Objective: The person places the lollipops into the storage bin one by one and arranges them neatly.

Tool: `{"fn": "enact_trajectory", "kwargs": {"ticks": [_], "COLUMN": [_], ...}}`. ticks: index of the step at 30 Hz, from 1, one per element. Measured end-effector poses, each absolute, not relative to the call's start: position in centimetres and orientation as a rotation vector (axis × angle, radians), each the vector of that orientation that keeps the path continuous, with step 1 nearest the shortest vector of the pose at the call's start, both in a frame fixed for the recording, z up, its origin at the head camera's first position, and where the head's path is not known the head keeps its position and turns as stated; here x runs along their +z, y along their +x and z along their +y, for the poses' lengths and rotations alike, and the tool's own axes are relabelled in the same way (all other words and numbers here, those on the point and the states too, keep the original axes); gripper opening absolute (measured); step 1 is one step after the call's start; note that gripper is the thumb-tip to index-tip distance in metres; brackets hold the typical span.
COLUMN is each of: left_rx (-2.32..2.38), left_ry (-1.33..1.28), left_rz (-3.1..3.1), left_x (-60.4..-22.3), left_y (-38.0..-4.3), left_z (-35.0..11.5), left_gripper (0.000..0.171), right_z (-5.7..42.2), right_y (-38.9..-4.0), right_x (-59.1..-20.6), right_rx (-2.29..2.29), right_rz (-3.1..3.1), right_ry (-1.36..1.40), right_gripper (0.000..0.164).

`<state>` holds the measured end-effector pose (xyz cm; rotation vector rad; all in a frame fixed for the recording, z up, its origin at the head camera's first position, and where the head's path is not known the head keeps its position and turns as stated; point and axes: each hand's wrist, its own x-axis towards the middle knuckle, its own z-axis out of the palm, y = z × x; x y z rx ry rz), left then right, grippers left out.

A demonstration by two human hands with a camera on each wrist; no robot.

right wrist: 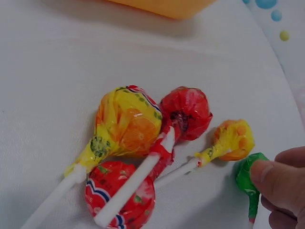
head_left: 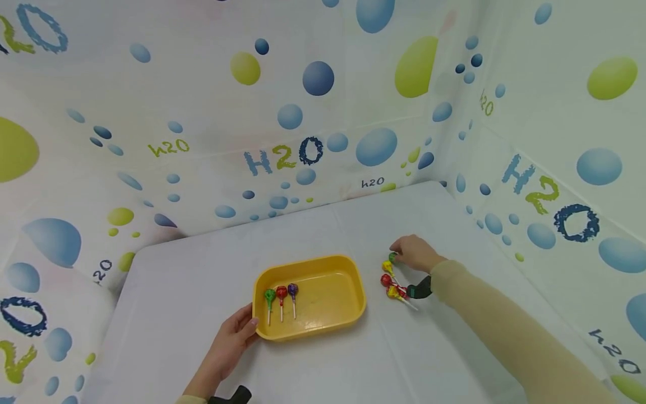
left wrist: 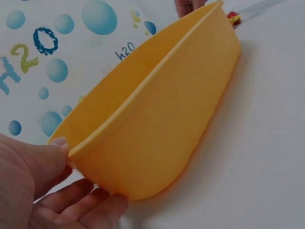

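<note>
My left hand holds the left end of a yellow tray, thumb at the rim and fingers against the outer wall. Inside the tray, at its left, a green lollipop, a red lollipop and a purple lollipop lie side by side, sticks toward me. Right of the tray, my right hand pinches another green lollipop by its wrapped head, with the thumb on it. Close by lie a small yellow lollipop, a larger yellow one and two red lollipops, partly overlapping.
A white cloth covers the table. Behind it and at both sides hang white sheets printed with blue and green drops and H2O lettering. The dark wrist strap on my right arm hangs close beside the loose lollipops.
</note>
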<state>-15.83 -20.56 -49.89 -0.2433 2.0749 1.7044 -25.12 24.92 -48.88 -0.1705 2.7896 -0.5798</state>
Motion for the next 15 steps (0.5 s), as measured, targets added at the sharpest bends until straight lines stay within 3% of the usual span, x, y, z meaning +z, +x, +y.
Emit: {"fn": "enact_trajectory", "kwargs": {"ticks": [15], "left_rx": [1.703], "left_ry": [-0.256], "left_rz": [2.078], "left_x": [-50.18], "left_y": [-15.74], "left_z": [-20.49], "left_gripper": [0.055], "right_z": [24.19], "right_y": [-25.46], "right_x": [-49.54], "right_rx": [-0.413], "right_rz": [2.779], "right_ry": [-0.162], "right_gripper": [0.031]}}
